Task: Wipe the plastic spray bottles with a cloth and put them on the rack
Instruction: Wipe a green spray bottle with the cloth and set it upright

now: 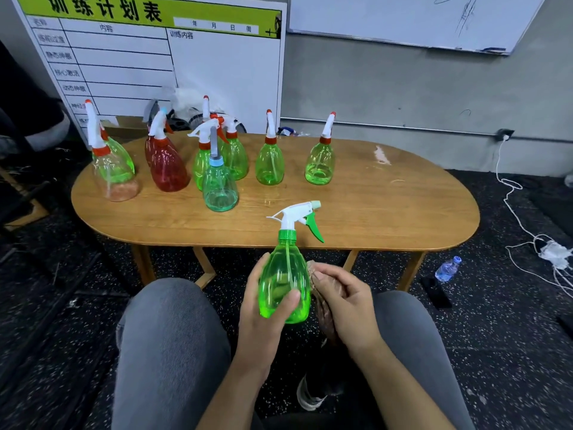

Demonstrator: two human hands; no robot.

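spray bottle (284, 283), green, is held upright over the lap, the left hand (263, 308) wrapped round its belly; the right hand (342, 301) pinches the cloth (322, 308) against its side. slick plastic could twist loose and drop to the floor.

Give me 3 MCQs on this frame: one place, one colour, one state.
1. Where is the held bottle?
A. on the table
B. over the lap, in front of the table
C. on the floor

2. What colour is its trigger?
A. red
B. blue
C. green

3. What is the right hand doing?
A. holding a cloth beside the bottle
B. resting open on the knee
C. pulling the trigger

Answers:
1 B, the left hand grips it between the knees, short of the table edge.
2 C, a green trigger hangs under the white head.
3 A, its fingers curl round a brownish cloth by the bottle's side.
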